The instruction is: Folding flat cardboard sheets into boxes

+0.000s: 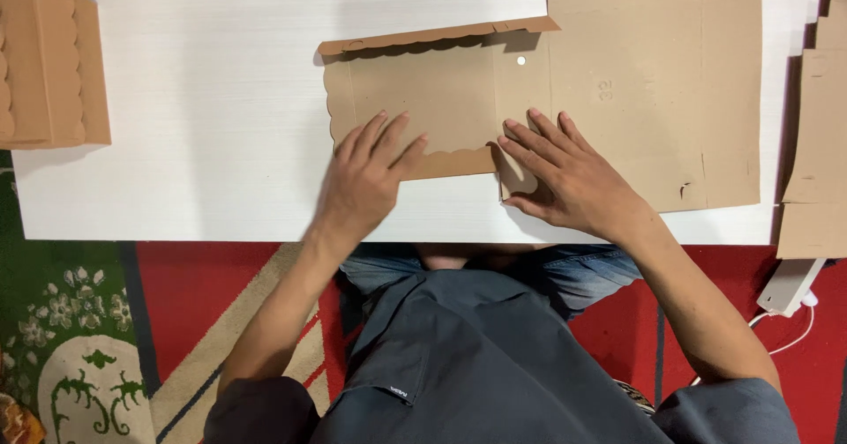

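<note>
Both hands are lying flat, fingers spread, gripping nothing. The left hand [366, 175] is pressing its palm and fingers down on the near scalloped flap of a brown cardboard box blank [441, 100], which is lying in the middle of the white table [221, 100]. The right hand [569, 175] is pressing on the blank's right-hand panel, its thumb tucking over the near edge, so the corner beneath it is hidden. The far scalloped flap is standing up slightly and casting a shadow on the panel.

To the right, one larger flat cardboard sheet [653, 82] is lying partly under the blank, its top edge cut off by the frame. At the far right, a stack of cardboard pieces [816, 144] is running out of view; how many are in it is hard to make out, perhaps several. At the upper left, a pile of folded scalloped cardboard [48, 56] is also cropped.

The person, in a dark shirt and jeans, is sitting at the low table on a red patterned carpet [176, 285] with a green floral section [53, 320]. One white charger block with cable [788, 287] is lying on the carpet at the right.
</note>
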